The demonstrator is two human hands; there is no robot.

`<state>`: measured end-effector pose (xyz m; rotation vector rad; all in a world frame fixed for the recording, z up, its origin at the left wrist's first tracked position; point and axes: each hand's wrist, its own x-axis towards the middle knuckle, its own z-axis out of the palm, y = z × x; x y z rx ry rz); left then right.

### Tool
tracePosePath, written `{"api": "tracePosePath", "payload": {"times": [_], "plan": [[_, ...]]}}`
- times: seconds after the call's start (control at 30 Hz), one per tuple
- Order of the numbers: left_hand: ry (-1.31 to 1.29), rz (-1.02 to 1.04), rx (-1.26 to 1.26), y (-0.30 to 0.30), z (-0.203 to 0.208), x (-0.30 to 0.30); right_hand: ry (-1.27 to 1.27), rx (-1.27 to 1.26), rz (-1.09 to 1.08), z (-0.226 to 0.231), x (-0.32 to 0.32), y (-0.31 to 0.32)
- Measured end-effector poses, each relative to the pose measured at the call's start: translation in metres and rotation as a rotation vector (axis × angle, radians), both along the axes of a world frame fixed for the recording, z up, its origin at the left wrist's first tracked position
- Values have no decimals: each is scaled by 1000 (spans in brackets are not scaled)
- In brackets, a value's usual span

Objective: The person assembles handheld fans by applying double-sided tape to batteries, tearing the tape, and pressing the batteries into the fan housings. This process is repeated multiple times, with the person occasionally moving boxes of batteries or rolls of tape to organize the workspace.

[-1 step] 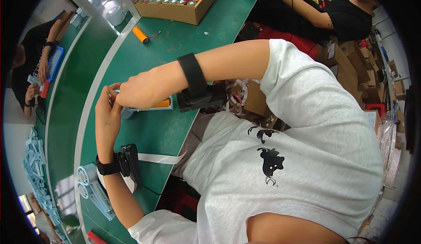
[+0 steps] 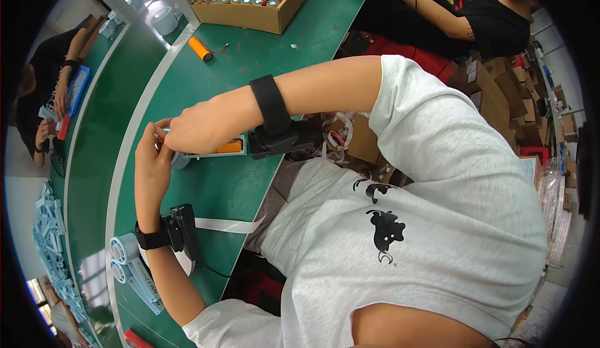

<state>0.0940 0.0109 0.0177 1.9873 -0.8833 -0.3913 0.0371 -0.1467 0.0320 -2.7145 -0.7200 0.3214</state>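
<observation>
My left hand (image 2: 152, 168) and my right hand (image 2: 205, 126) meet over the green table, fingertips pinched together. Something small with a hint of red lies between them, mostly hidden by the fingers. Below my right hand is a light blue handheld fan housing (image 2: 215, 155), its round head by my left fingers and its handle pointing toward my body. An orange battery (image 2: 233, 146) lies inside the handle, partly covered by my right hand.
Beyond my right arm lie a loose orange battery (image 2: 200, 49) with wires and a cardboard box (image 2: 250, 21) of wired cells. Light blue fan parts (image 2: 132, 267) sit beside my left forearm, near a white strip (image 2: 225, 225). Co-workers sit at upper right and across the table.
My right wrist and forearm have shifted very slightly toward the left. The pinched fingers stay in nearly the same place.
</observation>
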Motion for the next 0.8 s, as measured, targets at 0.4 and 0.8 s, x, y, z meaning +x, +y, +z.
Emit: {"api": "tracePosePath", "payload": {"times": [0.4, 0.8], "plan": [[-371, -350, 272, 9, 23, -7, -309, 1061, -189, -82, -20, -2], [-713, 132, 441, 93, 20, 252, -748, -76, -523, -34, 99, -130]]}}
